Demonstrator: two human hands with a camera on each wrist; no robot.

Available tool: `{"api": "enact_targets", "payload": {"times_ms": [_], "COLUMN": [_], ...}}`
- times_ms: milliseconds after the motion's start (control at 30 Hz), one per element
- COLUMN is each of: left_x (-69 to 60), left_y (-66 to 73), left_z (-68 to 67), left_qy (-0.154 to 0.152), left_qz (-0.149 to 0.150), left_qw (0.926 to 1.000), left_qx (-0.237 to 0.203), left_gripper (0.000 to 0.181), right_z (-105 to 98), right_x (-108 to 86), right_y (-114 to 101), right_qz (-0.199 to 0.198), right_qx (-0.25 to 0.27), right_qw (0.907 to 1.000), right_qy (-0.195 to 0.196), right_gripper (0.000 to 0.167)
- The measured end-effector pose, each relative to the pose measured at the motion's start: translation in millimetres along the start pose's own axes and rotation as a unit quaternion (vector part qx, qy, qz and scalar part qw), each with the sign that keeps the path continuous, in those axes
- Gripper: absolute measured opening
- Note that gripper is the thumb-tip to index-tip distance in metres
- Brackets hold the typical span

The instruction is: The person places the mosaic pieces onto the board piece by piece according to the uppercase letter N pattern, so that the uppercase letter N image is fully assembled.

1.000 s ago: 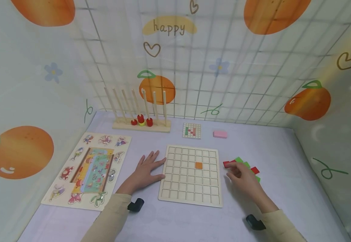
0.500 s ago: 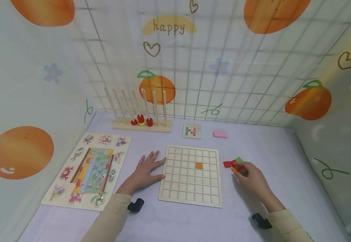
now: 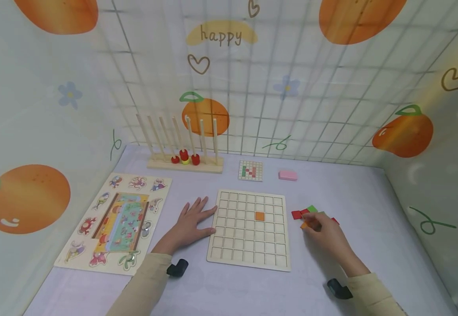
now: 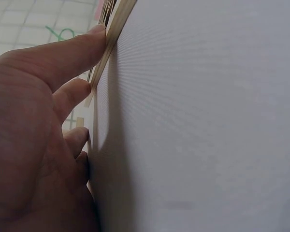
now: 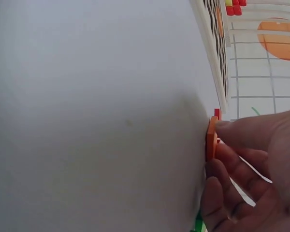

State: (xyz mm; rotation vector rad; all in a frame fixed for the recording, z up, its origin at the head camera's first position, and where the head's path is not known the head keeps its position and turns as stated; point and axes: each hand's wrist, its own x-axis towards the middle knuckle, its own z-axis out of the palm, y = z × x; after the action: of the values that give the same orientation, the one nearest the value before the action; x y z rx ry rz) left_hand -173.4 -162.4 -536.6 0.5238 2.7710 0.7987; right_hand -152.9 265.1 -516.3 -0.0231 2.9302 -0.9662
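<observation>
A wooden grid board (image 3: pixel 248 252) lies mid-table with one orange tile (image 3: pixel 259 216) seated in its upper right part. Beside its left edge my left hand (image 3: pixel 187 226) rests spread on the table, thumb and a fingertip touching the board's rim. To the right of the board, my right hand (image 3: pixel 325 232) pinches another orange tile (image 5: pixel 211 137) between thumb and fingers, low over the table. Around those fingers lie red tiles (image 3: pixel 296 215) and green tiles (image 3: pixel 311 208), partly covered by the hand.
Behind the board are a small pattern card (image 3: pixel 250 170) and a pink block (image 3: pixel 288 175). A wooden peg rack (image 3: pixel 209 167) with several beads stands at the back. A picture puzzle board (image 3: pixel 83 252) lies at the left. Printed fabric walls surround the table.
My right hand has drawn slightly back to the right over the tiles, and an orange tile has come into view at its fingers. The left hand stays in place.
</observation>
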Motion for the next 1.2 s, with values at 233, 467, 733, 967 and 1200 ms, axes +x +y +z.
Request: {"api": "enact_targets", "payload": {"times_ms": [233,467,733,967,1200], "left_x": [-0.6,-0.6,-0.9,-1.0,-1.3], "left_y": [0.9,1.4,1.8,-0.7,-1.0], "left_z": [-1.0,-1.5,-1.5,-0.8,-1.0], "left_qy": [-0.001,0.002,0.0,-0.005,-0.006], "left_qz": [0.003,0.008,0.003,0.002,0.002], "left_qw": [1.0,1.0,1.0,1.0,1.0], "left_qx": [-0.002,-0.003,-0.004,0.002,-0.001], "left_gripper": [0.074,0.073,0.074,0.074,0.074], "right_z": [0.3,1.0,1.6,2.8,1.9], "right_x": [-1.6,-3.3,-3.3,-3.5,-5.8], "right_y": [-1.5,-2.9,-2.6,-0.2,-0.4], "right_qz": [0.001,0.021,0.018,0.011,0.003], "right_qx": [-0.002,-0.016,-0.014,-0.018,-0.017], "right_qw": [1.0,0.9996,0.9997,0.9998,0.9998], "right_qy": [0.002,-0.005,-0.002,-0.001,-0.001], "right_gripper": [0.035,0.034,0.03,0.027,0.028]}}
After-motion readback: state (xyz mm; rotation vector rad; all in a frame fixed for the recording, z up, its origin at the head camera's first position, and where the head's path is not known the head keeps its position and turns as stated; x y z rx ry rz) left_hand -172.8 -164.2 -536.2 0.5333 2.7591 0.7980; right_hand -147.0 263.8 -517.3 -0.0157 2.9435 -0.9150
